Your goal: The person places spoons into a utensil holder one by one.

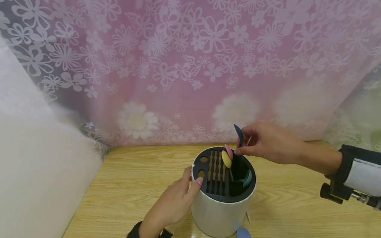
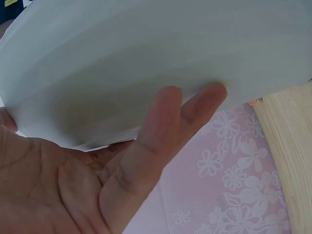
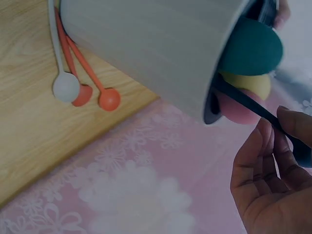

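A white round utensil holder [image 1: 218, 213] with a black slotted lid [image 1: 209, 191] stands on the table. My left hand [image 1: 174, 201] grips its left side, thumb on the lid's edge and fingers against the wall. Over the far right of the lid, my right hand [image 1: 263, 142] pinches a dark blue spoon [image 1: 239, 134] between thumb and fingers. The lower end of that spoon reaches into the large opening. In the same opening stand a yellow spoon [image 1: 226, 159], a pink spoon [image 1: 229, 152] and a teal spoon [image 1: 247, 178]; their handles are mostly hidden inside.
Beside the holder, a light grey spoon [image 3: 66, 87] and two orange utensils, one a small round spoon [image 3: 109, 99], lie on the wooden table [image 1: 128, 188]. A blue round utensil end [image 1: 243, 232] shows at the front. A pink flowered curtain [image 1: 178, 82] hangs behind the table.
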The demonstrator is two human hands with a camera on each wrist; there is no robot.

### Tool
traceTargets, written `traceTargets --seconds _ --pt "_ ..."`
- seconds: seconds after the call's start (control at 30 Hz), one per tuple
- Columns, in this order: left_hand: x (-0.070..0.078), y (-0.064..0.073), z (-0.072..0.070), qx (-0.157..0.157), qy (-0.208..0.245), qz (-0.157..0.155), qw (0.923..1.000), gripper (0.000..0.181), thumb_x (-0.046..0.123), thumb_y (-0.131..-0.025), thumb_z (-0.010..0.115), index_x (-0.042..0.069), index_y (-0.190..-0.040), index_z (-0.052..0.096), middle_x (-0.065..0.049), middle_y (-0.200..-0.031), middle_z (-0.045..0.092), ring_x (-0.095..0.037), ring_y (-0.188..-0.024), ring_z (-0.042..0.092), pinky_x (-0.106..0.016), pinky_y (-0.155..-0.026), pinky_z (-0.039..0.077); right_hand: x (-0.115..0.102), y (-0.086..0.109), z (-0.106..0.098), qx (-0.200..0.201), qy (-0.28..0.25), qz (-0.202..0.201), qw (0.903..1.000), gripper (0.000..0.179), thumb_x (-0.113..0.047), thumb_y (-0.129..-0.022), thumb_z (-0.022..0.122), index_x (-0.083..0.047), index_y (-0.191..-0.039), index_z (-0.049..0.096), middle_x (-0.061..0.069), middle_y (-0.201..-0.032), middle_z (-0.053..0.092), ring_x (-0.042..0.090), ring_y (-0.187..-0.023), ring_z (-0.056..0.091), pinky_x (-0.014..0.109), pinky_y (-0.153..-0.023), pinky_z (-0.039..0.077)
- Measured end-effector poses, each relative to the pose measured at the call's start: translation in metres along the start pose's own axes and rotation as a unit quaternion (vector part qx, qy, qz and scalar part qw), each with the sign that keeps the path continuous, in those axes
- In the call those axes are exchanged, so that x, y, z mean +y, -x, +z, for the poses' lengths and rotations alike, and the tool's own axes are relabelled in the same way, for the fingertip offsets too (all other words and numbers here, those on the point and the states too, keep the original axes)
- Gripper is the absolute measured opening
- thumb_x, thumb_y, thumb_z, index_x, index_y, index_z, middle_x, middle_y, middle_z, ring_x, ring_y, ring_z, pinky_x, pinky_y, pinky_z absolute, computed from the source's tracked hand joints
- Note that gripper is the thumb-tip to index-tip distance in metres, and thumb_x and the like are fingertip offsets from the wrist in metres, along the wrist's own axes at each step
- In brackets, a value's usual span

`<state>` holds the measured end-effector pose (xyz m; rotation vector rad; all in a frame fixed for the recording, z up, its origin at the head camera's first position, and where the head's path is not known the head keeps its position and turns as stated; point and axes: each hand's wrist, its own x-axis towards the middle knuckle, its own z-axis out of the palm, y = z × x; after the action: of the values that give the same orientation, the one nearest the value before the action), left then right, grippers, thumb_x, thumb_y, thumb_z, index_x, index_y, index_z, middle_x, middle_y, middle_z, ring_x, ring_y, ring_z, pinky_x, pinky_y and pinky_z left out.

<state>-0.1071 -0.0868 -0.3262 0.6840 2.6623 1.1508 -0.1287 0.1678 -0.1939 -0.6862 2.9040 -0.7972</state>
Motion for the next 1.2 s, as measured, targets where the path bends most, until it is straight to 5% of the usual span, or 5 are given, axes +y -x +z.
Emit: traceTargets --seconds 0.47,0.77,1.0,1.2 --pt "0.000 0.000 0.000 0.004 -0.008 0.003 1.0000 0.064 0.061 -0.091 0.016 0.017 -0.136 0.027 -0.006 -0.123 0.055 -0.022 -0.105 0.050 -0.050 -0.086 0.045 0.024 0.002 0.022 -0.015 0.014 -0.002 0.9998 0.023 -0.036 -0.074 0.071 -0.016 -0.077 0.061 -0.002 -0.073 0.061 0.010 -0.066 0.054 0.033 -0.057 0.048" --pt "0.001 -0.002 -0.003 0.015 -0.017 0.001 0.9997 0.064 0.061 -0.091 0.017 0.019 -0.138 0.026 -0.006 -0.127 0.053 -0.022 -0.107 0.049 -0.050 -0.088 0.044 0.011 0.005 0.002 -0.040 0.009 0.038 0.9984 0.064 -0.051 -0.068 0.071 -0.008 -0.111 0.049 0.010 -0.106 0.053 0.018 -0.087 0.055 0.035 -0.064 0.051" --pt "0.002 -0.004 -0.005 0.018 -0.025 0.004 0.9995 0.065 0.061 -0.091 0.017 0.017 -0.138 0.026 -0.007 -0.126 0.054 -0.023 -0.107 0.049 -0.050 -0.088 0.043 0.012 0.018 -0.001 0.022 -0.015 0.057 0.9980 0.044 -0.049 -0.084 0.054 -0.011 -0.107 0.052 0.008 -0.104 0.056 0.016 -0.085 0.056 0.039 -0.066 0.050" --pt "0.000 -0.004 -0.006 0.026 -0.024 -0.006 0.9994 0.066 0.061 -0.091 0.018 0.016 -0.139 0.025 -0.010 -0.127 0.053 -0.023 -0.110 0.047 -0.050 -0.091 0.042 0.039 0.017 0.008 0.033 -0.075 0.088 0.9927 0.035 -0.038 -0.091 0.050 -0.005 -0.100 0.055 0.011 -0.097 0.057 0.017 -0.074 0.057 0.037 -0.062 0.049"
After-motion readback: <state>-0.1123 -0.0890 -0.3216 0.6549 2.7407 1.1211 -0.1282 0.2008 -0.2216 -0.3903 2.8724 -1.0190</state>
